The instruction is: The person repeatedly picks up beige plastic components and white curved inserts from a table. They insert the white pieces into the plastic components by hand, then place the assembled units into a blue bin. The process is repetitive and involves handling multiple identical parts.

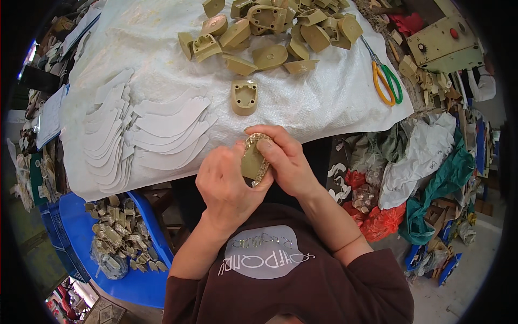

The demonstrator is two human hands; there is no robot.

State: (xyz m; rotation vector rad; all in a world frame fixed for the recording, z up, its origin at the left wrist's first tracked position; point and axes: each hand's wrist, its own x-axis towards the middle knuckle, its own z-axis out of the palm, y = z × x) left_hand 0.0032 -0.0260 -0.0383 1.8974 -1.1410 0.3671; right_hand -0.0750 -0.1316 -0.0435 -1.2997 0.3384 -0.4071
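Between my two hands, just off the table's near edge, is a tan plastic shoe heel (pixel 251 163) with a glittery gold strip around its rim. My left hand (pixel 222 175) grips it from the left, fingers curled. My right hand (pixel 283 162) holds the other side, its thumb pressed on the gold edge. A single bare shoe heel (pixel 244 98) stands on the table just beyond my hands, its hollow face with several holes showing. Overlapping rows of pale, curved cut pieces (pixel 170 129) lie to the left of my hands.
Bare tan heels (pixel 270 56) are piled at the table's far side. Scissors (pixel 384 81) with orange and green handles lie at right on the white sheet (pixel 324 108). A blue chair (pixel 143 294) at lower left holds many gold-covered heels (pixel 121 232). Red bags (pixel 383 221) sit at right.
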